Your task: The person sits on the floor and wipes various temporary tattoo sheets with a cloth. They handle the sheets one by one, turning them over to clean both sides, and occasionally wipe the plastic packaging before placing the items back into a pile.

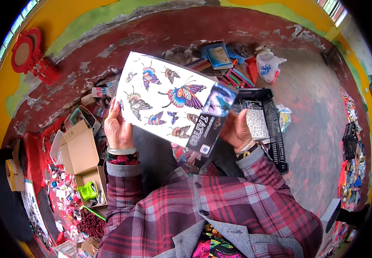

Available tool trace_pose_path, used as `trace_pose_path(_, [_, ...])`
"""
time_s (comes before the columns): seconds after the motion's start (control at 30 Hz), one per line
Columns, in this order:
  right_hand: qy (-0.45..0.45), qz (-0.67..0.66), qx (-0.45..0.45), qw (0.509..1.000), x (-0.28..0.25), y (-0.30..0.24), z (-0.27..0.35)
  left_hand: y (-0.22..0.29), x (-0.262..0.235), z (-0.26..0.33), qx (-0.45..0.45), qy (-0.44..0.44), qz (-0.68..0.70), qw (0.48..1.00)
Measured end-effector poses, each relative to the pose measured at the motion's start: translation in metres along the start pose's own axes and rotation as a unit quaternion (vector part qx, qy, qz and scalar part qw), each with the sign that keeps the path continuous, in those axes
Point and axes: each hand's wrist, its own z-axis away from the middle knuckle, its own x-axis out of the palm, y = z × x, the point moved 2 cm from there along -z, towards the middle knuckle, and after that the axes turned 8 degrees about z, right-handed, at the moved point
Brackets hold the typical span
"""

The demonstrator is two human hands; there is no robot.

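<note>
A white sticker sheet (162, 96) printed with several coloured butterflies, with a dark label strip along its right edge, is held up in front of me, tilted. My left hand (118, 127) grips its lower left edge, a pale bangle on the wrist. My right hand (237, 129) holds the lower right corner behind the dark strip, mostly hidden by the sheet. Both sleeves are red plaid.
A black plastic crate (276, 142) with a patterned sheet inside lies to my right. An open cardboard box (80, 148) and small trinkets are on my left. Coloured packets and a white plastic bag (268, 65) lie ahead on the red floor. More goods line the right wall.
</note>
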Motion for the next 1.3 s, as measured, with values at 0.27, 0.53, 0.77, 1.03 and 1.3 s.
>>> trace_pose_path(0.27, [0.068, 0.047, 0.011, 0.997, 0.008, 0.000, -0.012, -0.006, -0.014, 0.006, -0.021, 0.008, -0.044, 0.999])
trace_pose_path(0.53, [0.071, 0.086, 0.043, 0.993, -0.006, -0.036, -0.006, 0.013, 0.000, 0.019, -0.178, -0.080, -0.196, 0.961])
trace_pose_path(0.77, [0.029, 0.144, 0.064, 0.987, -0.028, -0.039, 0.010, -0.006, 0.004, 0.040, -0.256, -0.074, -0.206, 0.942])
trace_pose_path(1.03, [0.054, 0.158, 0.058, 0.984, -0.027, -0.041, 0.013, -0.013, 0.007, 0.041, -0.282, -0.070, -0.277, 0.916])
trace_pose_path(1.3, [0.065, 0.169, 0.066, 0.981, -0.025, -0.036, 0.011, -0.019, 0.010, 0.038, -0.317, -0.018, -0.220, 0.923])
